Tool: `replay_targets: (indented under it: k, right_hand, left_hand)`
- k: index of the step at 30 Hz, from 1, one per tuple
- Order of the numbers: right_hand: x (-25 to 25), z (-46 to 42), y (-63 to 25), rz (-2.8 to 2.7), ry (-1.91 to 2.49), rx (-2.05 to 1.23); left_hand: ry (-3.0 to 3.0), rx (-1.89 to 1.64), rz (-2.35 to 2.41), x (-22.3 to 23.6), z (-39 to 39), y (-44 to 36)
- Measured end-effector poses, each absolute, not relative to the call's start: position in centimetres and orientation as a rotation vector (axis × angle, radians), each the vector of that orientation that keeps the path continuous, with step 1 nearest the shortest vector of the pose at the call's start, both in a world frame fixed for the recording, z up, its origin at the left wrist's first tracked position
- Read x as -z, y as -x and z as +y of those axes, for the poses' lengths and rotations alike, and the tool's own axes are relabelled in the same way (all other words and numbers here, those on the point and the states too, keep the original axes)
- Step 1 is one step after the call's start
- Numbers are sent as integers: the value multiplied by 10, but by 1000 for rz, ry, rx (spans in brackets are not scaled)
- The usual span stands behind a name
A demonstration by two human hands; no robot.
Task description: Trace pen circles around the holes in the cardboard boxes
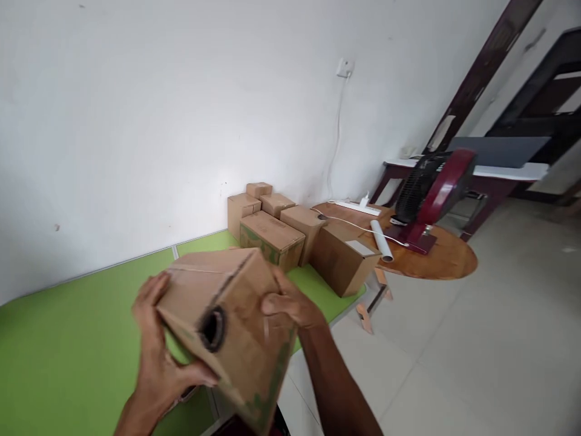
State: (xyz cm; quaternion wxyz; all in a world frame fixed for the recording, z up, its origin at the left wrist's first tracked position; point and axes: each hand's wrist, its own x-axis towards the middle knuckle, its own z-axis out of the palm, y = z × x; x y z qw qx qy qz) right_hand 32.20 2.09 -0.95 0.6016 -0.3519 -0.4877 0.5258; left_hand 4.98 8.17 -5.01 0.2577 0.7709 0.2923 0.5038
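A brown cardboard box is held tilted above the green table, close to the camera. It has a dark round hole at one edge and green print along its lower part. My left hand grips its left side, thumb underneath and fingers over the upper edge. On the opposite side, my right hand presses with its thumb on the near face, and its other fingers are partly hidden behind the box. Beyond it, several closed cardboard boxes stand grouped at the table's far end against the wall.
A round wooden table beside the far end carries a dark red fan, a white tube and a power strip. A cord runs up to a wall socket. Further back stands a desk.
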Motion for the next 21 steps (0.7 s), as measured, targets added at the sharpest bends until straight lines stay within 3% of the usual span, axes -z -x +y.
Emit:
replay_targets:
  k: [4, 10, 16, 21]
  right_hand:
    - [46, -23, -409, -862, 1040, -944]
    - [86, -58, -495, -770, 1073, -871]
    - [135, -59, -526, -692, 1121, -797]
    - [154, -60, -530, -633, 1200, -734]
  left_hand:
    - [-2321, -1496, 647, 41, 57, -151]
    - [-2511, -1456, 636, 78, 18, -267]
    - [-2703, -1509, 370, 117, 30, -302]
    - [-2887, -1534, 432, 132, 36, -319]
